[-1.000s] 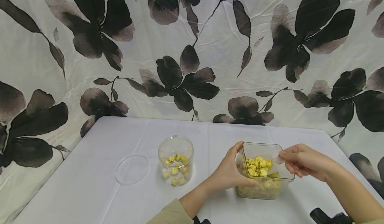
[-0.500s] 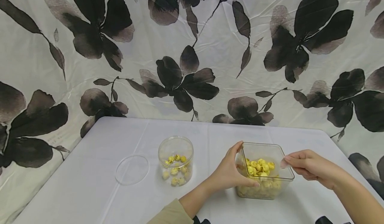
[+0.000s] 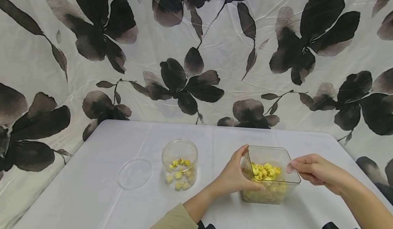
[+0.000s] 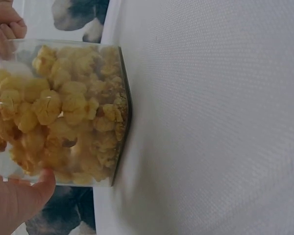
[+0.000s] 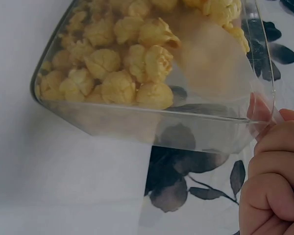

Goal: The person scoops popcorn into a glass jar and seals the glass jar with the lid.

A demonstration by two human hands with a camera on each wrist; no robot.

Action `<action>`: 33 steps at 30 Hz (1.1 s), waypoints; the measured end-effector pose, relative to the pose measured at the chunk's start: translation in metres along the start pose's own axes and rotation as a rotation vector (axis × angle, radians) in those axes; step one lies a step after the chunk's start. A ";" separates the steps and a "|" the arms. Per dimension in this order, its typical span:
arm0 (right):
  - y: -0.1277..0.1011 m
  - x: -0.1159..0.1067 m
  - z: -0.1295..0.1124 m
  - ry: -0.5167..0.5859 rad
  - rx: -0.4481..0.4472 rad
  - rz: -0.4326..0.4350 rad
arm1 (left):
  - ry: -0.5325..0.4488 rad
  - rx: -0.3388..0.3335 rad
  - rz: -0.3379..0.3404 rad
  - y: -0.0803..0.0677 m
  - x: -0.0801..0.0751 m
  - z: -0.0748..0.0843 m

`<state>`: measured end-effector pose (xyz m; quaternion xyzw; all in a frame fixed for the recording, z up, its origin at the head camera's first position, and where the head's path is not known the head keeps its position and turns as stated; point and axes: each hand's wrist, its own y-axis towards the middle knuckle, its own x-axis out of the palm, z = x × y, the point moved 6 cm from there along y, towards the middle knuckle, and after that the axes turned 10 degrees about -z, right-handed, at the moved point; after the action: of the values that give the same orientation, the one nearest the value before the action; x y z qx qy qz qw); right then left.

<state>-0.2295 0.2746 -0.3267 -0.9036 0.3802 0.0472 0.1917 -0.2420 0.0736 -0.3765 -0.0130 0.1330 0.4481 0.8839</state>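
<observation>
Clear popcorn tub (image 3: 270, 178) gripped between both hands.

Table (image 3: 107, 195) under white cloth, floral drape behind. On it: flat clear round lid (image 3: 135, 173) at left; round clear jar (image 3: 179, 164), few yellow popcorn pieces inside, near centre; square clear container (image 3: 270, 174) of yellow popcorn at right, well apart from lid.
</observation>
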 end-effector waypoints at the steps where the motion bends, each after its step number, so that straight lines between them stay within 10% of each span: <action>1: 0.000 0.000 0.001 0.006 0.001 0.000 | 0.003 -0.003 0.001 0.000 0.000 0.000; 33: -0.006 0.003 0.007 0.071 0.014 -0.030 | 0.067 -0.027 0.008 0.000 -0.001 -0.001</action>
<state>-0.2224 0.2794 -0.3321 -0.9089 0.3735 0.0098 0.1851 -0.2431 0.0727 -0.3776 -0.0395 0.1564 0.4528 0.8769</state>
